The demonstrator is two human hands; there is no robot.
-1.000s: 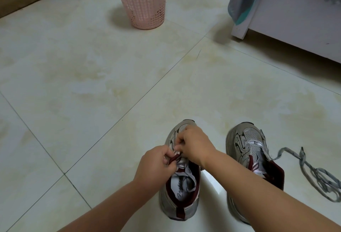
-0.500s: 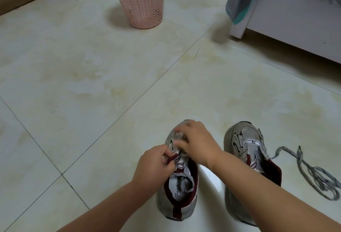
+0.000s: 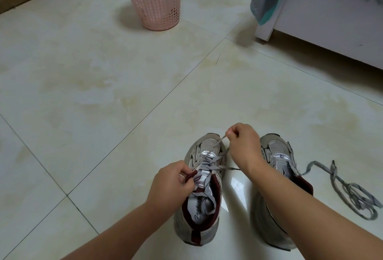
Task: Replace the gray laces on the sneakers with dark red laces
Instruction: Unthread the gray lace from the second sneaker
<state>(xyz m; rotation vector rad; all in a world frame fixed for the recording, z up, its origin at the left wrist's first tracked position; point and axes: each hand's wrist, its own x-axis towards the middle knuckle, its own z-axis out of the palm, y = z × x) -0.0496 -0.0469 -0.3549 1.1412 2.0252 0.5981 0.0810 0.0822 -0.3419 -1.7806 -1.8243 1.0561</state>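
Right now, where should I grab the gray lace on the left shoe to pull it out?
Probably pinch the gray lace near its thin tip, where the right hand grips it over the left sneaker's toe. Come from above: that strand rises free, while the rest crosses flat through the eyelets.

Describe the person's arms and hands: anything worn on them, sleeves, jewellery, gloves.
Both forearms are bare up to the frame's edge, with no sleeves in view. The left hand and the right hand wear no gloves, and no watch, bracelet or ring shows on either. Fingernails look short and unpainted where visible.
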